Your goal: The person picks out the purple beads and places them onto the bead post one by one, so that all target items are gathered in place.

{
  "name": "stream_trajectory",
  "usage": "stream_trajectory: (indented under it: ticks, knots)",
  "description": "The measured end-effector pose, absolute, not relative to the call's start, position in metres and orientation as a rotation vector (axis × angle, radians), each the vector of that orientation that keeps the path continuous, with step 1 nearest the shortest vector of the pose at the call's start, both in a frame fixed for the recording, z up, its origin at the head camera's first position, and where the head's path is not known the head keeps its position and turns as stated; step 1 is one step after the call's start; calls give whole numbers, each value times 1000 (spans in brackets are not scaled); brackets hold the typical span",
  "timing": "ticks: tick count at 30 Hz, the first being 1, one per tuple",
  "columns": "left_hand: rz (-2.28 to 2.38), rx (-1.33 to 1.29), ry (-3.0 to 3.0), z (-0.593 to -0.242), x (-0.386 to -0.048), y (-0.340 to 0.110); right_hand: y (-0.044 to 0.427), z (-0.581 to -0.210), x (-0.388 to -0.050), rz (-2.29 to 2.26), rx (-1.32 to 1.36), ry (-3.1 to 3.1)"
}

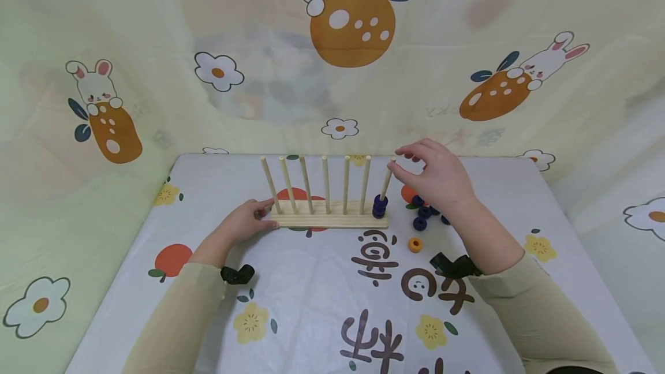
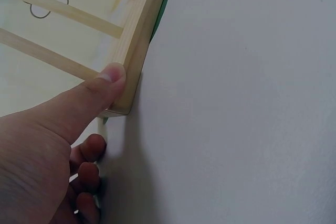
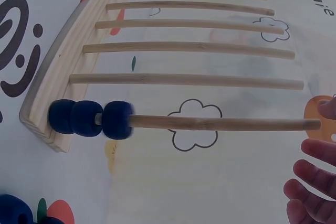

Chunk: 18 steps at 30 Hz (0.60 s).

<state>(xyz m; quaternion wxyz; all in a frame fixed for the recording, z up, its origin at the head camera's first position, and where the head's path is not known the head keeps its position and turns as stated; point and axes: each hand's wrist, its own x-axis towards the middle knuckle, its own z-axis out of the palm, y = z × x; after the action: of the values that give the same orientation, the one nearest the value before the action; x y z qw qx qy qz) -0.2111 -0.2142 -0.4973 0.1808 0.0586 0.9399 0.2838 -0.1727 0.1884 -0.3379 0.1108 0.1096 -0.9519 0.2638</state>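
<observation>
A wooden peg stand (image 1: 332, 221) with several upright pegs sits on the table. My left hand (image 1: 248, 221) grips its left end; in the left wrist view the thumb (image 2: 113, 74) presses on the base and the other fingers curl beyond its end. Three dark blue beads (image 1: 380, 206) are on the rightmost peg (image 3: 226, 124). The top one looks blurred in the right wrist view, with a small gap below it. My right hand (image 1: 436, 173) is by that peg's tip, thumb and fingers spread apart, holding nothing.
Several loose dark blue beads (image 1: 419, 224) lie right of the stand, partly behind the right forearm. An orange bead (image 1: 415, 245) lies nearer me. The printed tablecloth (image 1: 312, 305) covers the table, and a patterned curtain (image 1: 260, 16) hangs behind it.
</observation>
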Motion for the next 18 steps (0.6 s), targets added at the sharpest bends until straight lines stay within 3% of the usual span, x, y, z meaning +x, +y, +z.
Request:
stream_trajectory:
  ticks: [18]
  knots:
    - [813,160,2647,-498,-211,-215,193,-341,-172,776,292,-2818]
